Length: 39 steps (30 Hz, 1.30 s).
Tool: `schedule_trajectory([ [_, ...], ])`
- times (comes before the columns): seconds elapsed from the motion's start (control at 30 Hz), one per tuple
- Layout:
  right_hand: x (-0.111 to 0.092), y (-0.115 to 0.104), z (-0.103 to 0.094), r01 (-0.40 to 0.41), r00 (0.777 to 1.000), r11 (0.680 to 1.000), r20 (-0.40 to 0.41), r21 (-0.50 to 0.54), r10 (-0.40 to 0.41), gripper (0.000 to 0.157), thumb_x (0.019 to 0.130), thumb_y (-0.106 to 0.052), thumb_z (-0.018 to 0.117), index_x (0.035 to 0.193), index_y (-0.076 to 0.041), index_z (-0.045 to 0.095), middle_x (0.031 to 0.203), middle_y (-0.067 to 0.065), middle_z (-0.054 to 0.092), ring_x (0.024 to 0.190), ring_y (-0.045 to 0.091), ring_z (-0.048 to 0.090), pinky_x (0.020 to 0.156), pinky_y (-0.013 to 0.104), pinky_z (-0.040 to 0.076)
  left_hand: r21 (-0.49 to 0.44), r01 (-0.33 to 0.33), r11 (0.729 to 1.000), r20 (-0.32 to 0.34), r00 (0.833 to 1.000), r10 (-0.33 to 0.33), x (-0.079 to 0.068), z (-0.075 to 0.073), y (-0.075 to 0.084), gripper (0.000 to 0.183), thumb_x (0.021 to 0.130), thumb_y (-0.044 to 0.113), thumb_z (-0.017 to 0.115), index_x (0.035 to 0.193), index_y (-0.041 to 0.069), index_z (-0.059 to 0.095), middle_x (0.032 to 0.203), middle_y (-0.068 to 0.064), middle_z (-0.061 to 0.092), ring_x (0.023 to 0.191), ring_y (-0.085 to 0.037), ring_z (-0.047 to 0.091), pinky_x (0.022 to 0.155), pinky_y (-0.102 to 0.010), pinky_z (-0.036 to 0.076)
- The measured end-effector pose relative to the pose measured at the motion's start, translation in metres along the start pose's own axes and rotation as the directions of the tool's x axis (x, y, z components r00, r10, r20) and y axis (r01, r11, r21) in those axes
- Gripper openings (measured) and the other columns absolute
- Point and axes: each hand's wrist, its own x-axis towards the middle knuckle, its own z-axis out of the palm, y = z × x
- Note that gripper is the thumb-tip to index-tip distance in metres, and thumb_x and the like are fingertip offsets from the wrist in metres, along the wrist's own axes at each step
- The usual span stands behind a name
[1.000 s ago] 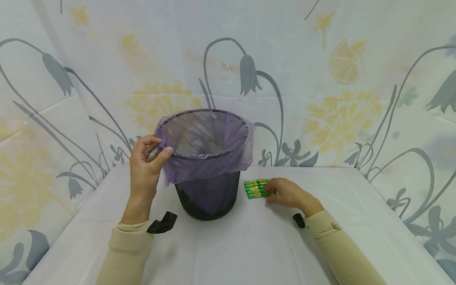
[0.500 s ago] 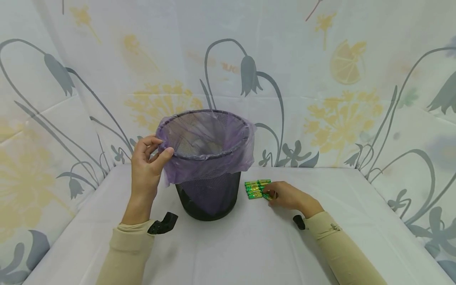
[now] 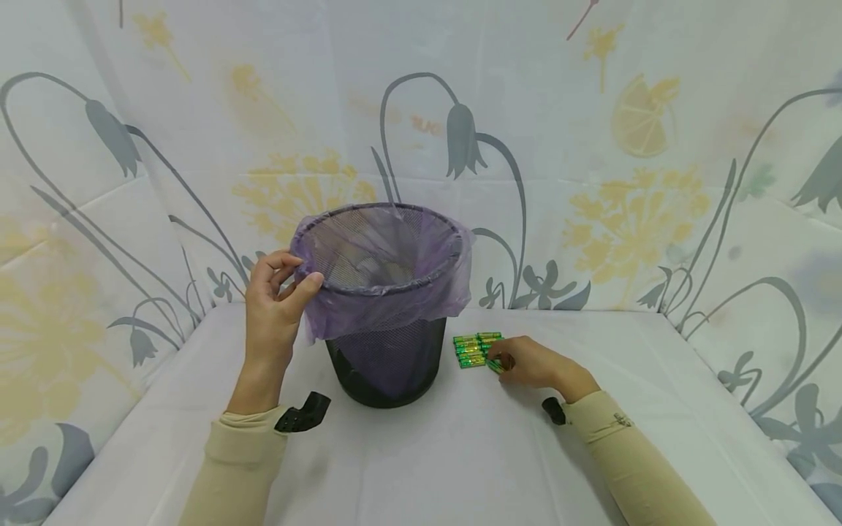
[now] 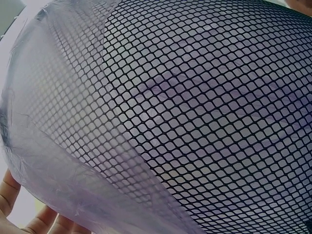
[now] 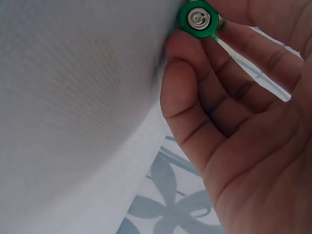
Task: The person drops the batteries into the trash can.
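Observation:
A black mesh wastebasket (image 3: 388,365) stands upright on the table, lined with a translucent purple bin bag (image 3: 375,310) folded out over its rim. My left hand (image 3: 272,307) grips the lined rim at its left side, thumb in front and fingers behind. In the left wrist view its fingertips show at the edge of the bag (image 4: 53,170). Right of the basket, several green AA-type batteries (image 3: 470,351) lie side by side in two columns. My right hand (image 3: 529,361) pinches one green battery (image 5: 198,18) at the near right end of the group, its terminal end facing the wrist camera.
A white cloth covers the table (image 3: 421,467). Behind it hangs a patterned curtain (image 3: 552,95) with grey and yellow flowers. Black wrist mounts (image 3: 304,413) sit on both cuffs.
The near right battery has turned askew out of its row between the right hand's fingers, which have shifted slightly. The left hand keeps its hold on the rim.

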Motion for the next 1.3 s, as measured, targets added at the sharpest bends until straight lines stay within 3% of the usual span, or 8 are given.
schedule_trajectory([
  [0.23,-0.002,-0.005,-0.021,0.048,0.998,0.998,-0.047,0.038,-0.046,0.030,0.076,-0.002,0.068,0.106,-0.008,0.064,0.080,-0.002,0.058,0.073,0.013,0.053,0.064,0.029,0.047,0.005,-0.006,1.000,-0.003,1.000,0.006,0.001,0.000,-0.001,0.026,0.081,0.001,0.070,0.101,0.005,0.055,0.128,-0.008,0.042,0.119,-0.021,0.047,0.097,-0.037,0.035],
  [0.53,-0.001,-0.040,-0.089,0.083,0.987,0.995,-0.142,0.054,-0.074,0.031,0.084,-0.008,0.068,0.113,-0.010,0.060,0.085,0.001,0.059,0.074,0.015,0.057,0.067,0.033,0.048,0.020,-0.004,1.000,-0.009,1.000,0.004,0.002,0.000,-0.001,0.029,0.081,0.001,0.070,0.103,0.000,0.053,0.126,-0.007,0.042,0.119,-0.021,0.047,0.098,-0.038,0.035],
  [0.8,0.003,-0.086,-0.157,0.129,0.945,0.992,-0.304,0.006,-0.121,0.031,0.084,-0.007,0.069,0.113,-0.011,0.060,0.083,0.003,0.059,0.070,0.018,0.056,0.063,0.028,0.047,0.032,-0.009,0.999,0.001,1.000,0.009,0.002,-0.002,-0.002,0.028,0.081,0.003,0.070,0.104,0.002,0.053,0.128,-0.008,0.041,0.120,-0.021,0.047,0.099,-0.040,0.035],
  [0.93,0.012,-0.111,-0.182,0.166,0.924,0.986,-0.348,-0.012,-0.160,0.031,0.084,-0.006,0.069,0.113,-0.011,0.061,0.084,0.004,0.060,0.071,0.018,0.058,0.066,0.026,0.047,0.030,-0.008,1.000,-0.006,1.000,0.008,0.002,-0.003,-0.002,0.028,0.081,0.002,0.070,0.104,0.001,0.053,0.129,-0.008,0.042,0.120,-0.021,0.047,0.098,-0.039,0.035],
  [1.1,0.030,-0.140,-0.197,0.200,0.919,0.979,-0.339,-0.046,-0.204,0.031,0.084,-0.008,0.069,0.114,-0.013,0.061,0.086,0.003,0.061,0.076,0.015,0.059,0.071,0.028,0.048,0.029,0.000,1.000,-0.013,1.000,0.000,0.002,-0.005,-0.001,0.028,0.081,0.001,0.070,0.103,0.001,0.053,0.127,-0.005,0.043,0.120,-0.020,0.047,0.098,-0.037,0.035],
  [1.3,0.051,-0.166,-0.198,0.232,0.926,0.972,-0.298,-0.037,-0.232,0.032,0.083,-0.009,0.066,0.115,-0.013,0.060,0.089,0.004,0.061,0.079,0.015,0.058,0.075,0.033,0.046,0.027,0.000,1.000,-0.006,1.000,0.000,0.002,-0.005,-0.002,0.027,0.082,0.001,0.070,0.103,0.002,0.053,0.127,-0.005,0.042,0.120,-0.020,0.047,0.097,-0.037,0.035],
])
